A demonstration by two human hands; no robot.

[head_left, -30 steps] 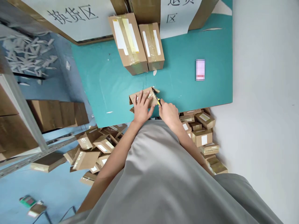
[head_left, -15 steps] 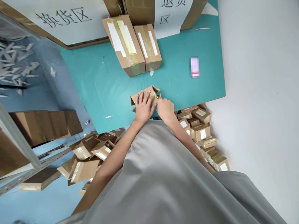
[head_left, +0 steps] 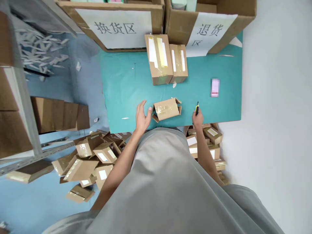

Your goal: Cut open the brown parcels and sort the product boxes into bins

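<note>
Gripping a yellow-and-black utility knife (head_left: 197, 110), the right hand (head_left: 197, 119) had its fingers curled round the handle, with the tip pointing away from the body; whether a blade was out was too small to tell. The left hand (head_left: 142, 119) held nothing, its fingers extended and the thumb apart from them, just beside the left end of a small taped carton (head_left: 167, 109); whether the thumb touched it could not be told. This carton lay between the hands, near the front edge of the teal table (head_left: 119, 94). Flaps stood loose at both ends, so the ends seemed already undone, yet tape crossed its upper face, the body was not laid open, and no contents showed.

Farther back, a larger sealed carton (head_left: 167, 73) and a narrower sealed carton (head_left: 179, 79) sat side by side, both apparently uncut, in front of the exchange-area box (head_left: 157, 19) and the returns-area box (head_left: 180, 29), each with goods inside. A pixelated pink object (head_left: 214, 87) lay to the right. Loose cartons (head_left: 83, 169) were heaped on the floor.
</note>
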